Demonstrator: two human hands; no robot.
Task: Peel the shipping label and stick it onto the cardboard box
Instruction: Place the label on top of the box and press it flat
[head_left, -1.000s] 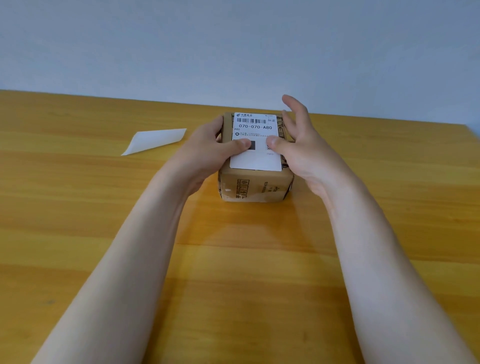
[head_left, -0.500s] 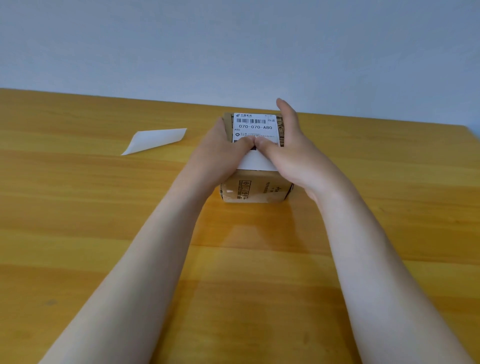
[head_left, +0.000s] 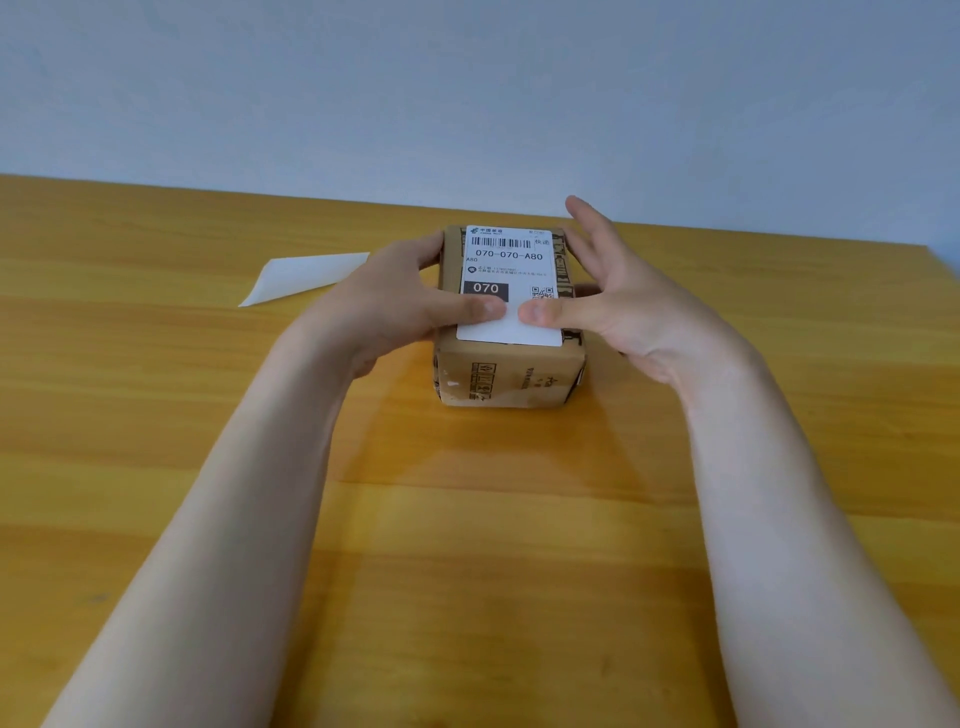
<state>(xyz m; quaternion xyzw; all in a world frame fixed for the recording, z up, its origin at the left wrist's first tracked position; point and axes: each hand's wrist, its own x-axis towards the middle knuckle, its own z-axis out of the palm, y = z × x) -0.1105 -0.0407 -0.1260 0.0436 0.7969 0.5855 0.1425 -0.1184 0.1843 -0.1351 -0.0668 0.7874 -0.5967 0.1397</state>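
Pale blue-grey wall (head_left: 467, 78), smooth and matte, fills the upper part of the frame above a glossy wooden table (head_left: 156, 467) of honey-yellow planks with long streaked grain. Just above the centre of the frame stands a small cardboard box (head_left: 506, 371), a brown kraft block with black printed marks on its near face and patterned tape along its upper right edge. On its top lies the shipping label (head_left: 506, 260), a white rounded-corner rectangle bearing a barcode, the code 070-070-A80, a black panel reading 070 and a small QR square; it looks flat against the cardboard. The left hand (head_left: 389, 306) wraps the box's left side, its thumb laid across the label's blank lower strip. The right hand (head_left: 618, 306) stands spread beside the right side, fingers fanned wide and upward, its thumb pressing the same strip, the two thumb tips nearly meeting. At the left of the frame, well apart from the box, lies a white backing sheet (head_left: 306, 275), slightly curled and tapering to a point.
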